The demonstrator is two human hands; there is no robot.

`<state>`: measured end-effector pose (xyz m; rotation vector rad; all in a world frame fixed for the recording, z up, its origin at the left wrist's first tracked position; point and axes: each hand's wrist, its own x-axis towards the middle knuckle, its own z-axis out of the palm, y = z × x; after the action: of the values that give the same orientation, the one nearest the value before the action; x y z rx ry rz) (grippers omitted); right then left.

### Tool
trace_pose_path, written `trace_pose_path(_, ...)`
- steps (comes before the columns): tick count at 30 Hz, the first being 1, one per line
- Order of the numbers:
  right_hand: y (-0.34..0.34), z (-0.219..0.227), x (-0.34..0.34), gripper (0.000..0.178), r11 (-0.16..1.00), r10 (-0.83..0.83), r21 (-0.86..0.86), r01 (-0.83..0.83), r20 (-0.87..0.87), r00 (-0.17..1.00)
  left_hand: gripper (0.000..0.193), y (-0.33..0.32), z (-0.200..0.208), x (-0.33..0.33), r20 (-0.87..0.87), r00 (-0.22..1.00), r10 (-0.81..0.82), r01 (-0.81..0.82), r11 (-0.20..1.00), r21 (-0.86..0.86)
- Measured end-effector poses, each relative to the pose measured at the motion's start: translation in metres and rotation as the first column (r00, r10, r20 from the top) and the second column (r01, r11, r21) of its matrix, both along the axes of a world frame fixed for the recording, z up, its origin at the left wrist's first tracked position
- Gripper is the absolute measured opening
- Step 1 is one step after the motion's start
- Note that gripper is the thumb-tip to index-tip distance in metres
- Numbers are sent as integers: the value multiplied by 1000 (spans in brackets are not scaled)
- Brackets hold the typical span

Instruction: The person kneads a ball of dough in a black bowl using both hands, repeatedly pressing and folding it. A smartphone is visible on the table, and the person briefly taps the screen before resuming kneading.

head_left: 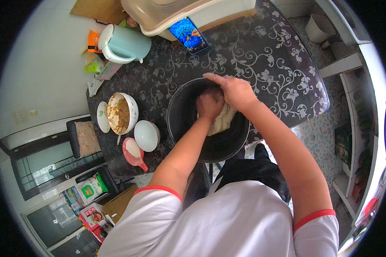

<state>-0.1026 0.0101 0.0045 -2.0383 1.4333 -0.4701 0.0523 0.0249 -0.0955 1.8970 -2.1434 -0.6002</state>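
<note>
A deep black basin [176, 128] stands at the table's near edge, with pale dough [222, 121] inside. My left hand [210, 104] reaches down into the basin, its fingers curled and pressed against the dough. At the basin's far right rim, my right hand [239, 93] is closed over the edge. One of its digits stretches left along the rim; its other fingers are partly hidden.
To the left are a bowl of brown-and-white mixture [123, 112], a small plate [103, 117], a white bowl [146, 136] and a red scoop with white powder [134, 150]. Farther back are a pale-blue kettle [128, 43], a lit phone [188, 36] and a lidded container [210, 16].
</note>
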Motion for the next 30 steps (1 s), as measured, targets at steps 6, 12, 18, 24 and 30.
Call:
trace_pose_path(6, 2, 8, -1, 62, 1000, -9, -10, 9, 5, 1000, 35, 1, 21, -3, -263, 961, 82, -85, 996, -1)
trace_pose_path(12, 1, 10, 7, 62, 999, 27, 43, -25, -63, 998, 47, 13, 57, -6, -314, 947, 63, -12, 987, 161)
trace_pose_path(18, 3, -2, 9, 63, 1000, 6, -6, -6, 33, 999, 59, 67, 95, -19, 213, 913, -348, 383, 911, -155)
trace_pose_path(24, 6, 3, 10, 62, 1000, 15, -13, -14, 43, 999, 48, 29, 59, -19, 118, 972, -203, 199, 979, 49)
trace_pose_path(30, 4, 7, 9, 74, 997, 38, 68, -38, -3, 999, 29, 10, 14, -6, 15, 994, -105, 106, 990, -90)
